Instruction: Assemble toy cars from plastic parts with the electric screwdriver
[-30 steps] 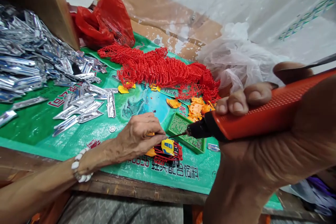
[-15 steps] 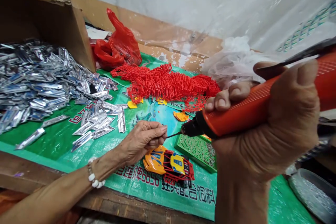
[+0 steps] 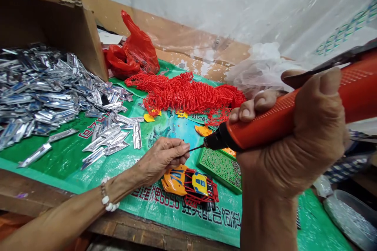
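My right hand [image 3: 291,141] is wrapped round an orange-red electric screwdriver [image 3: 265,123], which points left and slightly down. From its black nose a thin screwdriver bit [image 3: 196,148] runs to my left hand [image 3: 166,155], whose thumb and fingers are pinched at the bit's tip. Whether a small screw is also between those fingers is hidden. Just below them a toy car body [image 3: 188,184] in orange, yellow and blue, with a red frame, lies on the green sheet [image 3: 147,210]. Partly behind the screwdriver stands a green perforated tray [image 3: 216,166] with small metal screws at its right end.
Silvery plastic pieces [image 3: 44,90] spill from a cardboard box [image 3: 96,43] on the left. Red lattice frames [image 3: 188,96] are heaped at the back, beside a red plastic bag [image 3: 135,53]. Orange parts [image 3: 203,130] lie near the tray. At lower right is a clear container [image 3: 350,215].
The screwdriver and my right hand have shifted slightly left in view. My left hand keeps its pinch at the bit's tip. The toy car body looks unchanged.
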A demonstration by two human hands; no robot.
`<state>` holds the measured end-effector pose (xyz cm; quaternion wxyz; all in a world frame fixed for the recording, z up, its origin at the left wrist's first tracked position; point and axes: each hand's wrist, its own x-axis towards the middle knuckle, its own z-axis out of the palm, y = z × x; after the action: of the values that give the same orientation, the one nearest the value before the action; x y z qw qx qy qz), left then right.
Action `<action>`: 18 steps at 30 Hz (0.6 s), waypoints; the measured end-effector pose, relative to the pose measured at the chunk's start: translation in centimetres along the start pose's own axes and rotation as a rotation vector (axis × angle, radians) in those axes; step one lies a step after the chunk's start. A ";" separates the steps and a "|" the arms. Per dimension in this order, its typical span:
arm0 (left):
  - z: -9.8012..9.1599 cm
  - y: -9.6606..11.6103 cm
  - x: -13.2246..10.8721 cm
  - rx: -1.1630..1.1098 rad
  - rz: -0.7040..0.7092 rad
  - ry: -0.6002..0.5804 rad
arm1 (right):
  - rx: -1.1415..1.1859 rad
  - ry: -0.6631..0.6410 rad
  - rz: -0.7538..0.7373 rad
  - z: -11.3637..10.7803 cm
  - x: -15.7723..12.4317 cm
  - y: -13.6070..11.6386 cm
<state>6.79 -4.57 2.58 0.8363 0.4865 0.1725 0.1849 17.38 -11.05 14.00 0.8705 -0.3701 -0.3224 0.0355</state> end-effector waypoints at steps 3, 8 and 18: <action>0.1 0.0 0.0 -0.009 -0.007 0.002 | -0.004 0.010 -0.005 0.2 -0.1 0.1; 0.1 0.2 0.0 -0.025 -0.025 0.012 | -0.001 0.011 0.025 0.1 -0.2 0.0; 0.3 0.0 0.0 -0.006 -0.036 0.013 | -0.001 -0.022 -0.036 -0.1 0.1 0.2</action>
<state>6.92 -4.82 2.73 0.8398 0.4794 0.1861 0.1738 17.53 -10.95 13.88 0.8673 -0.3641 -0.3386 0.0236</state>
